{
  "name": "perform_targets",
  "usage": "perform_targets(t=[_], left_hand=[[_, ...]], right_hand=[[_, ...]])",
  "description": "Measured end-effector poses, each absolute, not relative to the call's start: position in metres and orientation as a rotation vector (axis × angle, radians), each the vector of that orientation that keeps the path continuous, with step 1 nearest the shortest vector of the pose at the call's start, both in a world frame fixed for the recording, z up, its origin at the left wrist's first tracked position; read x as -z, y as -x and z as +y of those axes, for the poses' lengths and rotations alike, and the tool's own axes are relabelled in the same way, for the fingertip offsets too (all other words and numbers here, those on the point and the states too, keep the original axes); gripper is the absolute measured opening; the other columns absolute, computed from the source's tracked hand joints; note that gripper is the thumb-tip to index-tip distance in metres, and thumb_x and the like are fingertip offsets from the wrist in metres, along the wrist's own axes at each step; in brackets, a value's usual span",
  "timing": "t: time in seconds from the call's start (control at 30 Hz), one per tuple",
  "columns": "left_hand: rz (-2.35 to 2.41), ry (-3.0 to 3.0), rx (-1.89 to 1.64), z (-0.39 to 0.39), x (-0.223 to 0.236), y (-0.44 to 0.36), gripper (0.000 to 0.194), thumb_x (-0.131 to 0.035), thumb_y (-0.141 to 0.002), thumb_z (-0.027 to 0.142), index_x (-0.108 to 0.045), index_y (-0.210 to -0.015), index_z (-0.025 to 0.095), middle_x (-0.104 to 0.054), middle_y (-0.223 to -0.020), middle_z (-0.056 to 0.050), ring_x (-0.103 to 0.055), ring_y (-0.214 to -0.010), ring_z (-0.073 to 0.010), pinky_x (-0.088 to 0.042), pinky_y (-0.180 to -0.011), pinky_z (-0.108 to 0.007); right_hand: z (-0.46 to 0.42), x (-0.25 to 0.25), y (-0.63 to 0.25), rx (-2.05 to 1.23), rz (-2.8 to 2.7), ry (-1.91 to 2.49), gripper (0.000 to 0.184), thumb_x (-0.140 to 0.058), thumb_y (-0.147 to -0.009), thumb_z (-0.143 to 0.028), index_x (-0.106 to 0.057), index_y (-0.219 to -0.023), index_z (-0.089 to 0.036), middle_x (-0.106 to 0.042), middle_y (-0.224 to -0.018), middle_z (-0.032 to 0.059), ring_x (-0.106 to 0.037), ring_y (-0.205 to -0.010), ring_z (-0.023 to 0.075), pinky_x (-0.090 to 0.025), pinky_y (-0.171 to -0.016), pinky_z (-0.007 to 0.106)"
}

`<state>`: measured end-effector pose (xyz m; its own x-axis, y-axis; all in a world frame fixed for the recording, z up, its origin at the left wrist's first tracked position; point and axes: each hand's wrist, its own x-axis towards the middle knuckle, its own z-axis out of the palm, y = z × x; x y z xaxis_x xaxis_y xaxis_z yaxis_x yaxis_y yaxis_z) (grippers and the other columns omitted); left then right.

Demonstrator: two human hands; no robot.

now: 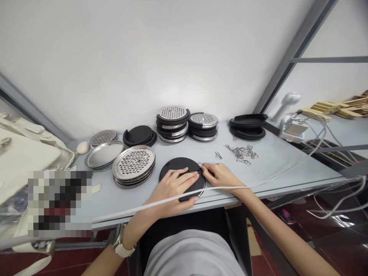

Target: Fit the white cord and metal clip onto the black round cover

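Disc of matte black under two bare hands

Directly beneath the left grip (176, 188), near the front edge of the smooth grey table (281, 149): a round, flat black disc (178, 163), dull-surfaced, with a sliver of bright metal along the near right rim. Left grip laid flat on top, fingers extended and loosely spread, pressed against the disc without closing round it. Right grip (220, 174) curled at the disc's right rim, thumb and forefinger drawn close together beside a thin, shiny wire loop (200, 165); too small to tell whether pinched or merely touched.

Just beyond the right grip, a small pair of silvery hooks (218, 155); farther right, a loose tangle of bent-wire clips (243, 152), glossy and slender. Beyond that tangle, curved black trays (248, 126) with raised rims, one atop another.

Straight ahead of both grips, a taller stack (173, 126) and a lower stack (202, 128), each alternating black bands with polished metal, each topped by a perforated metal face. Left of the left grip, a pile of round grater plates (134, 163), coarse with raised holes; behind it, black dished rounds (140, 136) and a shallow, smooth metal dish (105, 154). Across the right wrist, a slim white cable (218, 188).
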<state>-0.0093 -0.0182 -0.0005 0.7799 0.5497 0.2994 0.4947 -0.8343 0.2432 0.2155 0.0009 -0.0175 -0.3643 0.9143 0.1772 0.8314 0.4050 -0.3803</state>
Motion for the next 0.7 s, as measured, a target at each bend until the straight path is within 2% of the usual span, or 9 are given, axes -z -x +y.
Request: perform_targets(t=[0.43,0.7], left_hand=[[0.847,-2.826,-0.556,-0.0179,0.0012,0.0088,0.055,-0.051,-0.088,0.037,-0.036,-0.14,0.025,-0.046,-0.138,0.0,-0.034,-0.13,-0.0236,-0.03,-0.104,-0.039],[0.838,-2.829,-0.557,-0.0173,0.002,0.0096,0.055,-0.051,-0.088,0.038,-0.036,-0.14,0.024,-0.046,-0.138,-0.002,-0.034,-0.129,-0.0249,-0.03,-0.103,-0.04]], right_hand=[[0.0009,0.0191,-0.2163,-0.314,-2.3,1.504,0.03,-0.034,-0.091,-0.024,-0.051,-0.067,-0.019,-0.056,-0.056,0.0006,-0.044,-0.047,0.0106,-0.027,-0.054,0.023],[0.0018,0.0205,-0.2171,-0.322,-2.297,1.498,0.03,-0.034,-0.091,-0.025,-0.051,-0.067,-0.018,-0.056,-0.056,0.0005,-0.044,-0.048,0.0102,-0.026,-0.053,0.023]])
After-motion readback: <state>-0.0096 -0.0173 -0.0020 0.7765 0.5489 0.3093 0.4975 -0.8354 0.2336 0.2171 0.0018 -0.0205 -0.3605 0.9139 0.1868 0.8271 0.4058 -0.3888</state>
